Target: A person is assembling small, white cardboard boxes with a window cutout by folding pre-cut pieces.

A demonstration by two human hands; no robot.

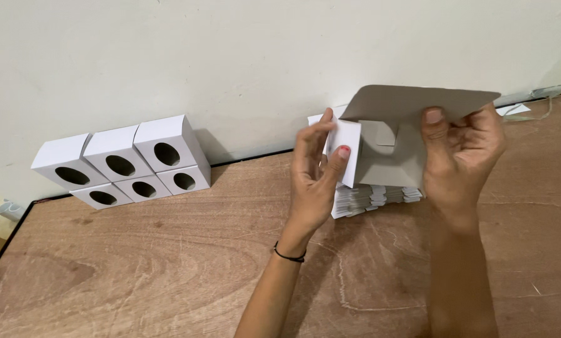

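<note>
Now | both hands' grip pinches box blank: grey inside, white flap | left hand | right hand

Left hand: red-painted thumbnail, thin black band at the wrist. Right hand: nails unpainted, wrist unadorned. Both forearms without sleeves.

Both forearms rise from the lower edge, bare, hands held up side by side. The left hand stands upright, fingers extended and close together, thumb pressed forward in a pinch; a thin black band circles its wrist. The right hand curls, thumb on top, fingers folded in a grip.
</note>
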